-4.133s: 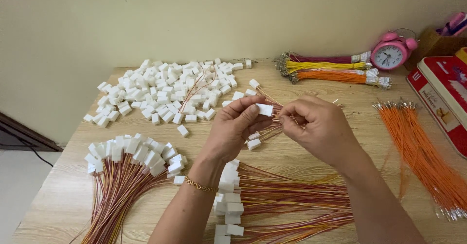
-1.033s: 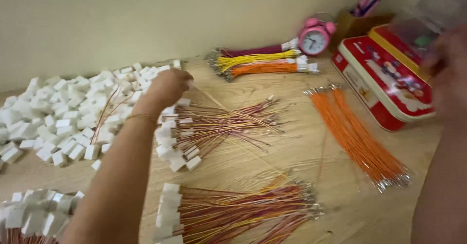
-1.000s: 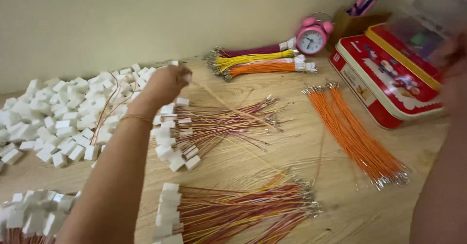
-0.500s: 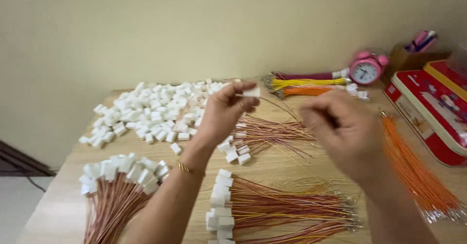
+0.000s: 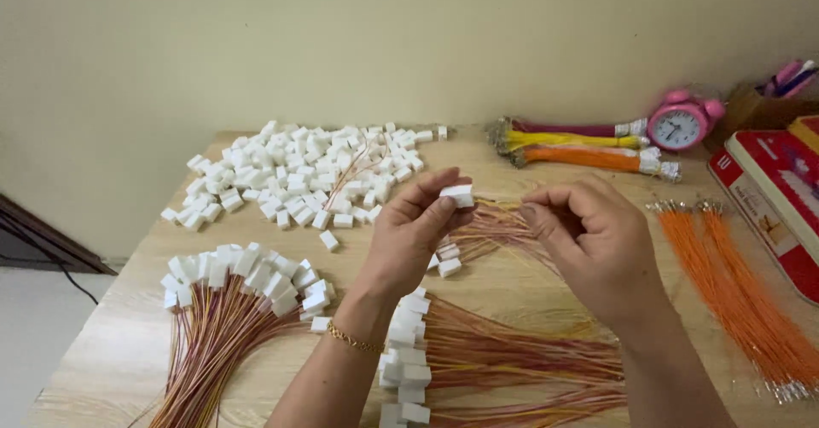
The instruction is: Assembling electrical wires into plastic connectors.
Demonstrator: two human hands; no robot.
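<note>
Above the centre of the wooden worktop (image 5: 529, 287), I hold my left hand (image 5: 409, 240) raised, forearm rising from the lower edge of view, a thin gold bracelet (image 5: 351, 338) at the wrist. Its thumb and fingertips are pinched together on a small white plastic connector housing (image 5: 458, 195), held clear of the surface. My right hand (image 5: 597, 244) sits just beside it at the same height, back of the hand toward me, fingers curled inward with thumb and forefinger closed together near the housing; whether a wire lies between them I cannot tell.

Beyond the left hand lies a loose pile of white housings (image 5: 299, 172). Below the hands lie two bundles of red-and-yellow wires with housings fitted, one at lower left (image 5: 222, 308) and one under my forearms (image 5: 512, 360). Loose orange wires (image 5: 734, 283) lie to the right. A pink alarm clock (image 5: 682, 122) stands at the far edge.
</note>
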